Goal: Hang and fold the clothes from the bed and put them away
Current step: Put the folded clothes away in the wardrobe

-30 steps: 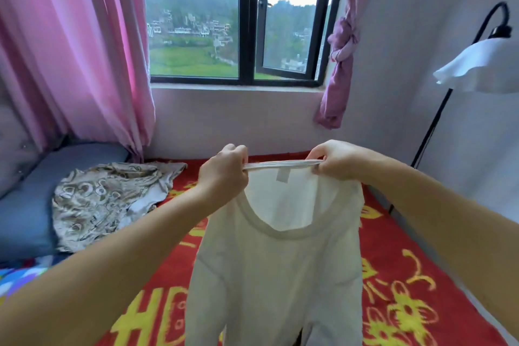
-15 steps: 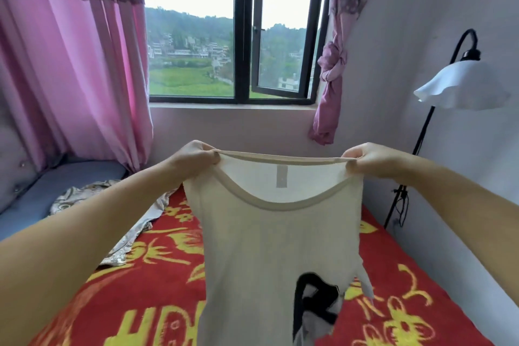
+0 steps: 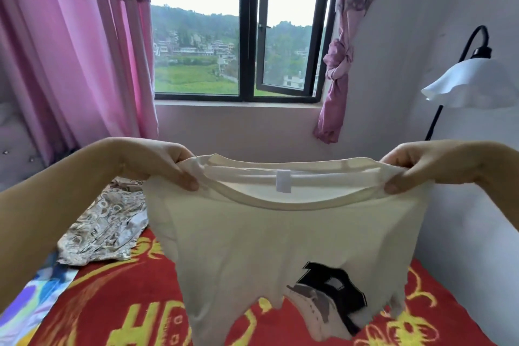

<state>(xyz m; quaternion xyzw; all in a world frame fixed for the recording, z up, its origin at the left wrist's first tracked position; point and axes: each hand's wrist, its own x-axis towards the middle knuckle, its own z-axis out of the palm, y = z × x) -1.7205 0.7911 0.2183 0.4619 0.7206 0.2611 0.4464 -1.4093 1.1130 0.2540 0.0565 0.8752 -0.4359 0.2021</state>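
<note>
The cream T-shirt (image 3: 280, 236) is held up in the air over the bed (image 3: 118, 314), spread flat to face the person. The left hand (image 3: 163, 163) pinches one shoulder beside the collar and the right hand (image 3: 412, 168) pinches the other, thumbs in front, the neckline stretched taut between them. Its collar points up and the hem hangs down toward the red blanket, so the long axis runs vertical, with the shoulder line level from left to right. The lower part is bunched, a black printed letter showing. This looks like the opening of a fold or a hang: next the shirt probably needs laying flat on the bed, or a hanger, none of which is in view. A patterned garment (image 3: 104, 227) lies crumpled on the bed to the left, apparently not dealt with yet.
</note>
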